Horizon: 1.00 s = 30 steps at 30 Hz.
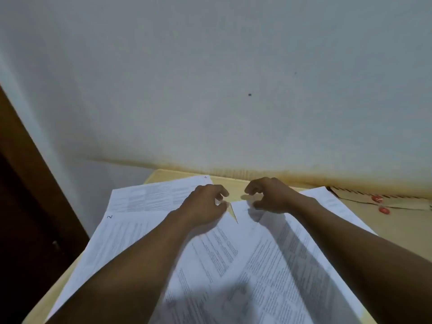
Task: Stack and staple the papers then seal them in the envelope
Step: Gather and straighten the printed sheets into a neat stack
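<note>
Several printed white sheets lie fanned over a pale wooden table (402,228). My left hand (204,203) has curled fingers that pinch the top corner of the middle sheet (210,251). My right hand (270,195) is curled at the top edge of the neighbouring sheet (282,265); its thumb is on the paper, which is raised a little off the table. More sheets lie at the far left (149,195), one of them marked "2" (121,237), and another at the right (327,199). A brown envelope (402,203) with red string buttons lies at the back right. No stapler is in view.
A white wall rises right behind the table's far edge. A dark wooden door or cabinet (23,218) stands to the left of the table. Bare tabletop shows at the right, between the papers and the envelope.
</note>
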Each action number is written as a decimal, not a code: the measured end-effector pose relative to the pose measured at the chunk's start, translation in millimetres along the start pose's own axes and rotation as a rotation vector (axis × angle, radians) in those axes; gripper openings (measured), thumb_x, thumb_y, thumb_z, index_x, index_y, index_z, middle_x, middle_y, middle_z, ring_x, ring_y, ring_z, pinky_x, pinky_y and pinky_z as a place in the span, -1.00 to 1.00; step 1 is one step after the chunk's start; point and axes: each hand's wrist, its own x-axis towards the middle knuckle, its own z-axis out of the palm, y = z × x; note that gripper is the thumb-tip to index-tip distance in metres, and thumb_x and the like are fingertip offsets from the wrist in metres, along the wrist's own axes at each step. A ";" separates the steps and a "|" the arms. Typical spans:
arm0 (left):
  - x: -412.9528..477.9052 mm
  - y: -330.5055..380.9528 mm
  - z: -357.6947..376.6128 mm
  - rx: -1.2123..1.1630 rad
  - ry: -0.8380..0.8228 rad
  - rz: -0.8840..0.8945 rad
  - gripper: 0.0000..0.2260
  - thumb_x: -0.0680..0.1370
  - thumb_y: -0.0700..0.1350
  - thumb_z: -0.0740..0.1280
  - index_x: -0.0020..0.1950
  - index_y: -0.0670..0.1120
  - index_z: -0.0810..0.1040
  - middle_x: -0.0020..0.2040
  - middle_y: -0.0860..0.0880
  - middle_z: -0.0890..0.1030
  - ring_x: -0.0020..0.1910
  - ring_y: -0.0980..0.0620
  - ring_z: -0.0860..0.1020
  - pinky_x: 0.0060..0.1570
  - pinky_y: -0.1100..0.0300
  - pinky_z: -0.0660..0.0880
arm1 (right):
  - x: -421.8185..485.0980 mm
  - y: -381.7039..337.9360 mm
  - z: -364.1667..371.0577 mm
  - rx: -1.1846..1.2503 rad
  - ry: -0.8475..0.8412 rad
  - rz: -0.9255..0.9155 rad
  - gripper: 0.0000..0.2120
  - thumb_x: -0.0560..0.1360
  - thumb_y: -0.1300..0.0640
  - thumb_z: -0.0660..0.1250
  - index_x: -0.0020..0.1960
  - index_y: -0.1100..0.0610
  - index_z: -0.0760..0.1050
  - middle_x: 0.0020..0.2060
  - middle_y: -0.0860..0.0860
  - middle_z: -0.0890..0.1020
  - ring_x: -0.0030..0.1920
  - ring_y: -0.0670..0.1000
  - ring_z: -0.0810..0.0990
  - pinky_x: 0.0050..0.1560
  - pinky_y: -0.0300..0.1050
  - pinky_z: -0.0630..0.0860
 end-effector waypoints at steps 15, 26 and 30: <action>6.8 10.8 28.6 0.076 0.005 -0.034 -0.31 0.38 0.25 0.58 0.45 0.12 0.44 0.23 0.16 0.59 0.31 0.07 0.45 0.20 0.04 0.47 | 17.9 3.9 3.3 -0.028 -0.112 -0.042 -0.52 0.36 0.17 0.57 0.26 0.01 0.59 -0.02 -0.08 0.64 0.03 -0.01 0.61 0.12 -0.01 0.60; 7.6 22.2 22.2 0.092 -0.025 -0.010 -0.33 0.41 0.20 0.57 0.45 0.11 0.43 0.21 0.11 0.61 0.28 0.03 0.50 0.29 -0.05 0.48 | 19.3 4.0 4.3 -0.064 -0.042 -0.072 -0.61 0.44 0.34 0.32 0.17 0.00 0.62 -0.27 -0.12 0.53 -0.12 0.00 0.51 -0.14 -0.14 0.43; 8.6 29.6 15.8 0.000 0.004 -0.006 -0.33 0.39 0.17 0.60 0.43 0.14 0.42 0.18 0.08 0.61 0.22 0.02 0.56 0.25 -0.08 0.54 | 18.1 0.6 -9.4 -0.104 0.096 -0.104 -0.59 0.48 0.37 0.24 0.17 0.01 0.63 -0.17 -0.07 0.59 -0.09 0.02 0.56 -0.11 -0.08 0.51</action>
